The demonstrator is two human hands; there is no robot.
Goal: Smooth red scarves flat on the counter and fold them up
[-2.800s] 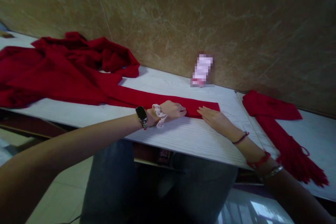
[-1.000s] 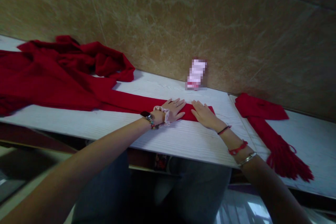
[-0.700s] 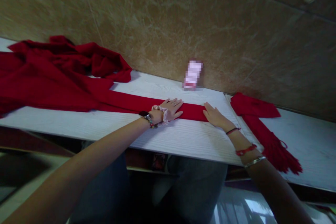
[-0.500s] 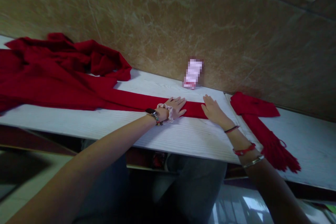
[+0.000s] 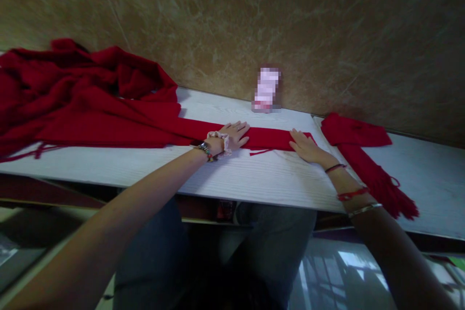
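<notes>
Red folded cloth strip (image 5: 269, 138) lies on the white wood-grain surface (image 5: 254, 179), left of the red fringed scarf (image 5: 366, 167). Left hand (image 5: 233, 134) and right hand (image 5: 304, 146) rest flat on the strip, grasping nothing. Apparent step: smoothing; next move likely needs even pressure.

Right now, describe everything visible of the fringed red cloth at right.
The fringed red cloth looks soft, perhaps knitted. It lies limp on the white tabletop, its folded upper part close to the wall, with a flap reaching right. The tail slants toward the near edge, ending in tassels; a thin loop sticks out beside them.
</notes>
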